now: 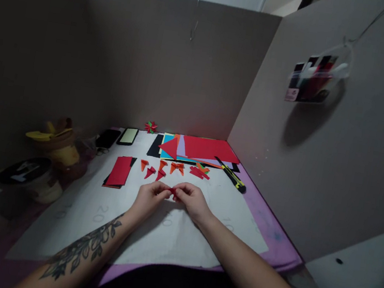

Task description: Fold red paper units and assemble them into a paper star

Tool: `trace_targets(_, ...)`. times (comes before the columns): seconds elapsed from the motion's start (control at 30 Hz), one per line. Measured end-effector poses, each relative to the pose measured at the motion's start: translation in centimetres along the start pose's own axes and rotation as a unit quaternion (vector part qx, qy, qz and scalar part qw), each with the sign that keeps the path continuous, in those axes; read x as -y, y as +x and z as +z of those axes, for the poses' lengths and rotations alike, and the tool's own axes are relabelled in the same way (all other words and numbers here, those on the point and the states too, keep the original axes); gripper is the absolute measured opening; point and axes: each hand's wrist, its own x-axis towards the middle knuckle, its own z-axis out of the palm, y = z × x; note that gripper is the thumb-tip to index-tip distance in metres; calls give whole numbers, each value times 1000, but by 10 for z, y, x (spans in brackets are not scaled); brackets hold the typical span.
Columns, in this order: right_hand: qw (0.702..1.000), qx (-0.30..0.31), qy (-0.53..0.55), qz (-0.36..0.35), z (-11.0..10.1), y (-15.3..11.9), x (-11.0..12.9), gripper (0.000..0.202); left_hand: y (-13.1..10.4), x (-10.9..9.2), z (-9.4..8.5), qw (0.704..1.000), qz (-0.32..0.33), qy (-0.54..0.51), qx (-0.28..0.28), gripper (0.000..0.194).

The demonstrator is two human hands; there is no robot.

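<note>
Small red paper piece (172,191): grasped at the fingertips of both left hand (149,198) and right hand (195,203), lying between them; neither hand is nearer. Long axis undetermined, fingers covering much. Location: over white sheet (175,244), nearside of folded red pieces (150,172).

The person's left forearm (98,243), bare and bearing a dark leafy tattoo (83,247), slants inward from the lower left; the bare right forearm (246,268) reaches in from the lower right. The left hand (149,199) and right hand (194,202) nearly meet, fingers curled, each thumb and forefinger pinched together.
</note>
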Motion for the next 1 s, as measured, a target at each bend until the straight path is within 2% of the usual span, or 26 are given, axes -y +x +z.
trace_targets(0.1,997,-9,-60,-49,-2,-1,0,14,-1,-5,-1,1000,-11,-11,25,12)
trace_targets(0.23,990,-13,-117,-83,-6,-3,1,9,0,-9,-2,995,-44,-56,73,20)
trace_targets(0.53,968,-10,-204,-146,-8,-5,6,9,3,-4,-3,994,-48,-72,67,20)
trace_targets(1.0,948,-16,-261,-179,-4,-9,7,5,0,-5,0,998,-4,-22,65,11)
